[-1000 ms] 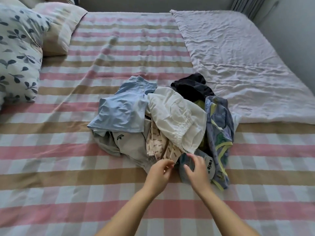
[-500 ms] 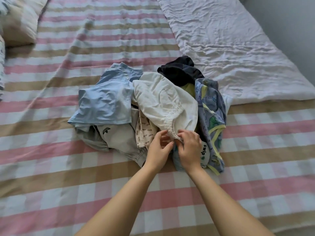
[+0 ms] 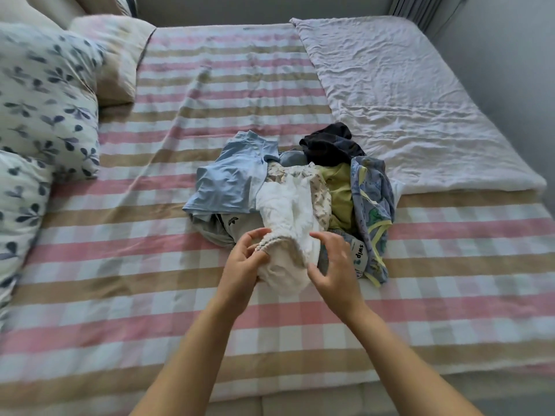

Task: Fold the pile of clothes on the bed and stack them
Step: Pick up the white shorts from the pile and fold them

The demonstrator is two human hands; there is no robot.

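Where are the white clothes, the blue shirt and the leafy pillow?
white clothes (image 3: 288,205), head view, on the crumpled middle above the stretchy band.
blue shirt (image 3: 228,187), head view, on its smooth middle part.
leafy pillow (image 3: 45,94), head view, on its printed front.

bed sheet (image 3: 150,280) pink, tan, white checks | quilt (image 3: 405,100) pale lilac | pillow (image 3: 45,100) white, navy leaf print | top (image 3: 228,184) light blue | white garment (image 3: 288,205) plain | black garment (image 3: 330,142) | yellow-green garment (image 3: 341,193) | blue garment (image 3: 372,199) yellow trim, green print
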